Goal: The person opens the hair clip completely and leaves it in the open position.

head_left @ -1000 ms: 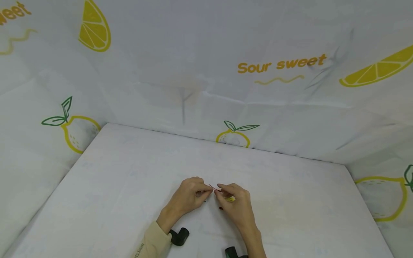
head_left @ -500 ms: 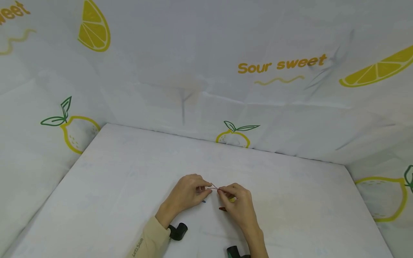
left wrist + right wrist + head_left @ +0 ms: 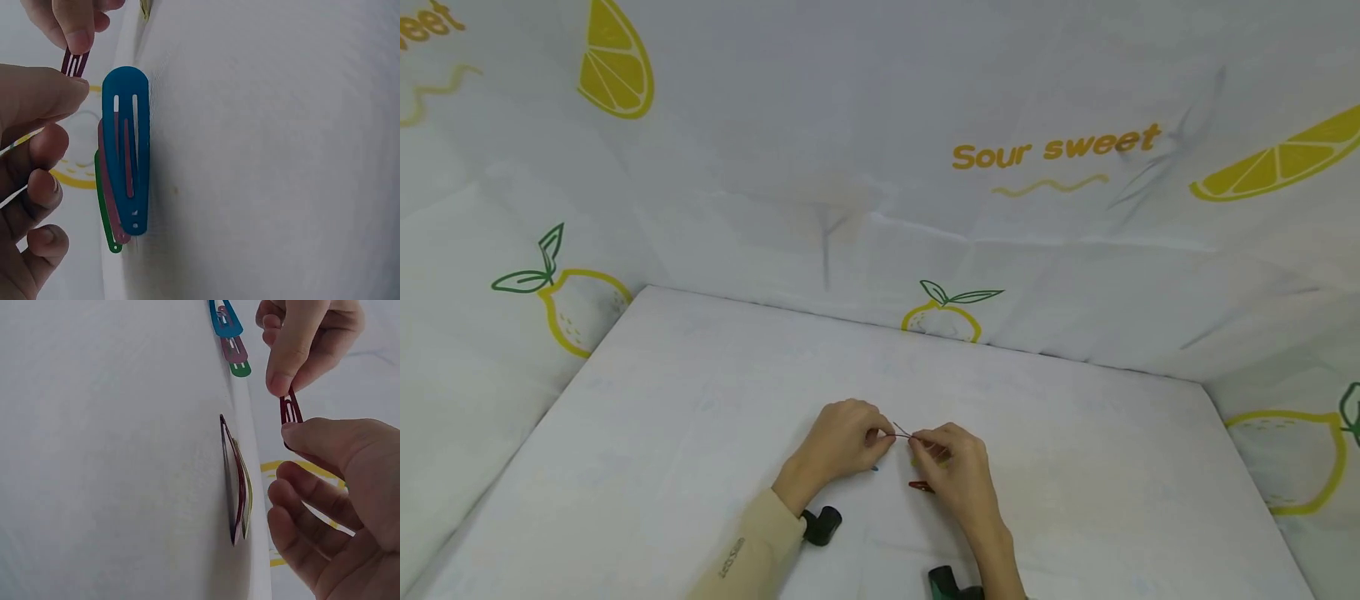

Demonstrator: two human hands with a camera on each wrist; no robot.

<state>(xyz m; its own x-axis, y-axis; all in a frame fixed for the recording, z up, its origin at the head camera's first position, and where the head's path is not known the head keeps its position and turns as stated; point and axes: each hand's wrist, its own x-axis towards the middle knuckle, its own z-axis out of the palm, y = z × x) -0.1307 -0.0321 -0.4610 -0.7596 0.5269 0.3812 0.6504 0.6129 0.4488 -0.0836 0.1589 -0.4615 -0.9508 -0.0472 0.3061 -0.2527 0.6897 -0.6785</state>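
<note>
A dark red snap hair clip (image 3: 297,412) is held in the air between both hands. In the head view its two thin prongs stand apart. My left hand (image 3: 842,440) pinches one end between thumb and index finger, while my right hand (image 3: 961,471) pinches the other end the same way. Below the left hand, a blue hair clip (image 3: 143,125) lies over a pink hair clip (image 3: 111,209) and a green hair clip (image 3: 104,200). By the right hand rest a red hair clip (image 3: 920,486) and a yellow-green hair clip (image 3: 249,494), partly hidden by that hand in the head view.
The hands work above a white table (image 3: 715,400). A lemon-printed white cloth (image 3: 760,150) hangs behind it and at the sides. Black wrist-worn devices (image 3: 823,526) sit at both wrists.
My left thumb and index finger parted around the clip's end half a second ago and now pinch it again. The left hand has risen slightly. The right hand has shifted a little right.
</note>
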